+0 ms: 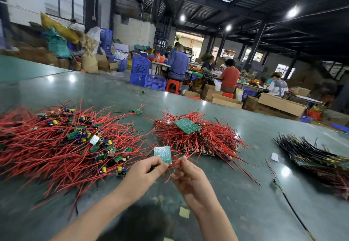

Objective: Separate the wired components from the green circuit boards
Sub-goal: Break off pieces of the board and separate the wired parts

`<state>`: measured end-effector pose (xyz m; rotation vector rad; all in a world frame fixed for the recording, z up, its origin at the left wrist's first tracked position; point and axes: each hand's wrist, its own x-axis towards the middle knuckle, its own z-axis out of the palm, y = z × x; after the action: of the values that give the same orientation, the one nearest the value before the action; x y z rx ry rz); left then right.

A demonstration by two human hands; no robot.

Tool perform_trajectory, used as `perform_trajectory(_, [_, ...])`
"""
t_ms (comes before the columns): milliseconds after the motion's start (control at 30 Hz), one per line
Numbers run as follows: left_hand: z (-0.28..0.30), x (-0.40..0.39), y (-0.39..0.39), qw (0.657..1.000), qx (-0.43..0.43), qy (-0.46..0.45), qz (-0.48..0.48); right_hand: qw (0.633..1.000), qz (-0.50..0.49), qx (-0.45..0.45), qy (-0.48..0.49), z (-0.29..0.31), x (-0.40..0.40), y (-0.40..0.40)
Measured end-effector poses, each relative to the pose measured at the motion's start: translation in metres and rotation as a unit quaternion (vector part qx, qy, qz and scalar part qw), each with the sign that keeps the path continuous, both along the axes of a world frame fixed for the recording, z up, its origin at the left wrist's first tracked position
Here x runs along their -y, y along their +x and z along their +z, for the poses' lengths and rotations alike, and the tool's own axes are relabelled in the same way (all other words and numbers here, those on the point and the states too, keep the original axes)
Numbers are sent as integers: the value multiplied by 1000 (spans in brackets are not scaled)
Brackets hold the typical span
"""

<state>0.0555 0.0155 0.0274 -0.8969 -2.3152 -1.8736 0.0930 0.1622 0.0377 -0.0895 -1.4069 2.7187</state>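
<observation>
My left hand (145,172) pinches the lower edge of a small green circuit board panel (162,154), held upright over the table. My right hand (188,176) pinches the red wires at the panel's lower right corner. To the left spreads a wide heap of separated wired components (75,142), small green boards with red wires and blue and yellow capacitors. Behind the hands lies a stack of uncut panels with red wires (198,140), one green board (187,126) on top.
The dark green table (236,212) also holds a stack of black-wired boards (311,154) at the right, a single loose wired piece (276,182), and paper scraps (184,212). Beyond the far edge are cardboard boxes, blue crates and seated workers.
</observation>
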Motion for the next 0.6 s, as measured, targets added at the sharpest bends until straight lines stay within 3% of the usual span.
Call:
perform_trajectory(100, [-2,2,-4,1000,-22,0,1,1000,-3,-1,-3,0,0,0])
perform_trajectory(233, [-8,8,-9,999,-31,-28,35,997,-82,2,-3,-2,-5,-5])
perform_trajectory(400, [-3,8,-12,999,-29,-26,28,997,-58,2,-41,-2,-8,-5])
perform_trajectory(600, [-5,7,-11,998,-24,-60,27,966,-252,18,61,-4,-19,-6])
